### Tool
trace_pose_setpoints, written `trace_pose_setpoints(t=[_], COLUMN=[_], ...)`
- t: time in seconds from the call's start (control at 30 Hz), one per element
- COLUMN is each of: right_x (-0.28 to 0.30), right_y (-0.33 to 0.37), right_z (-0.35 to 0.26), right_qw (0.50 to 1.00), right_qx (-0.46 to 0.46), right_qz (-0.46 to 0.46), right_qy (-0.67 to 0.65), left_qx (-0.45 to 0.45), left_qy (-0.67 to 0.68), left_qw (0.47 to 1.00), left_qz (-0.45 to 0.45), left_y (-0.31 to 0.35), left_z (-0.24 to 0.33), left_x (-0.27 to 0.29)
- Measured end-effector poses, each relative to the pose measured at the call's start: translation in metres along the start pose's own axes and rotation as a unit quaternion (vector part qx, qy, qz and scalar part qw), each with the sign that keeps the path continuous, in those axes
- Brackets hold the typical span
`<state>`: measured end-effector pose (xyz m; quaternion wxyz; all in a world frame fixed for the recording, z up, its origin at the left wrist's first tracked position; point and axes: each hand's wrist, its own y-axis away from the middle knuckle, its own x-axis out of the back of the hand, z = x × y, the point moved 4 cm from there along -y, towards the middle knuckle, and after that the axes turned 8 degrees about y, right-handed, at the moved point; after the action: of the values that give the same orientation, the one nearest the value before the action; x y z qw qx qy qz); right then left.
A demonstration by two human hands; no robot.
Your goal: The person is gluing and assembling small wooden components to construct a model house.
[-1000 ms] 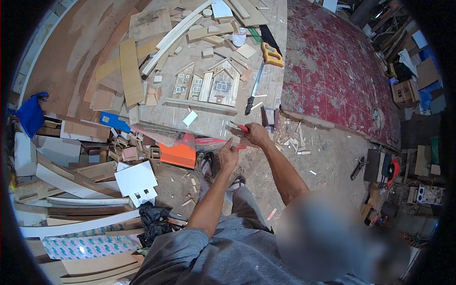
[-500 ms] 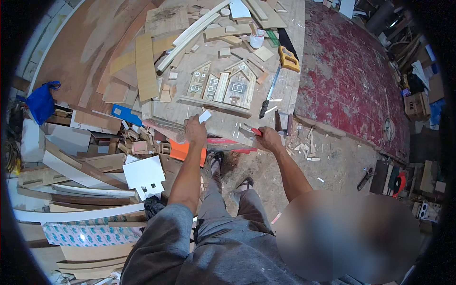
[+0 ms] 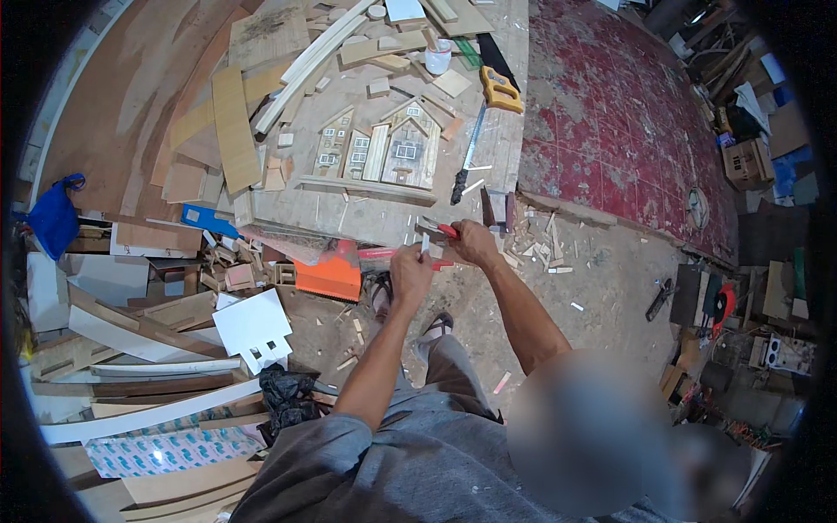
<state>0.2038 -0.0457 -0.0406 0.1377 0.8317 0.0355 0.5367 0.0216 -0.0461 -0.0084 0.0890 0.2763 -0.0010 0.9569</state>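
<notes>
My left hand [image 3: 410, 277] pinches a small white strip [image 3: 425, 244] at the near edge of the wooden worktable [image 3: 296, 213]. Close beside it, my right hand [image 3: 473, 243] is closed around the red handles of a pair of pliers [image 3: 447, 231]. The metal jaws are right by the strip's upper end; whether they touch it I cannot tell. Beyond both hands lies a miniature wooden house front [image 3: 375, 150] with small white windows and peaked roof edges. A few thin white sticks lie on the tabletop near the jaws.
Right of the house front are a thin saw blade with a dark grip [image 3: 459, 186] and a yellow-handled saw [image 3: 501, 91]. A white tub [image 3: 438, 57] stands among wood offcuts. Boards and a white cut-out panel [image 3: 251, 329] crowd the left. An orange box [image 3: 328, 279] sits below the table.
My left hand has moved right and nearer to me with the white strip, up to the pliers. My right hand and the pliers have shifted slightly left. The whole view has moved too.
</notes>
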Motion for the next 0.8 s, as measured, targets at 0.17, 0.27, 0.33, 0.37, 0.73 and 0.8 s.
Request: trace_pose_setpoints(t=[0.17,0.27,0.33,0.37,0.73,0.8], right_x=[-0.001,0.001,-0.001,-0.001,0.008,0.004], right_y=[-0.002,0.000,0.000,0.000,0.004,0.002], right_z=[-0.007,-0.006,-0.001,0.001,-0.007,-0.004], right_qw=[1.000,1.000,1.000,1.000,0.998,0.998], right_qx=[0.001,-0.010,-0.013,-0.014,-0.021,-0.027], right_qz=[-0.003,-0.001,0.006,0.012,-0.006,-0.004], right_qy=[-0.025,-0.027,-0.024,-0.021,-0.051,-0.055], left_qx=[-0.035,-0.027,-0.008,-0.009,0.037,0.069], left_qy=[-0.023,-0.018,-0.005,-0.005,-0.065,-0.060], left_qw=[0.999,0.999,1.000,1.000,0.995,0.993], left_qz=[0.022,-0.009,-0.012,-0.013,0.062,0.072], left_y=[0.000,-0.003,-0.002,-0.003,-0.007,-0.008], left_z=[-0.004,0.001,0.003,0.005,-0.002,-0.001], left_x=[-0.019,-0.029,-0.034,-0.037,-0.047,-0.050])
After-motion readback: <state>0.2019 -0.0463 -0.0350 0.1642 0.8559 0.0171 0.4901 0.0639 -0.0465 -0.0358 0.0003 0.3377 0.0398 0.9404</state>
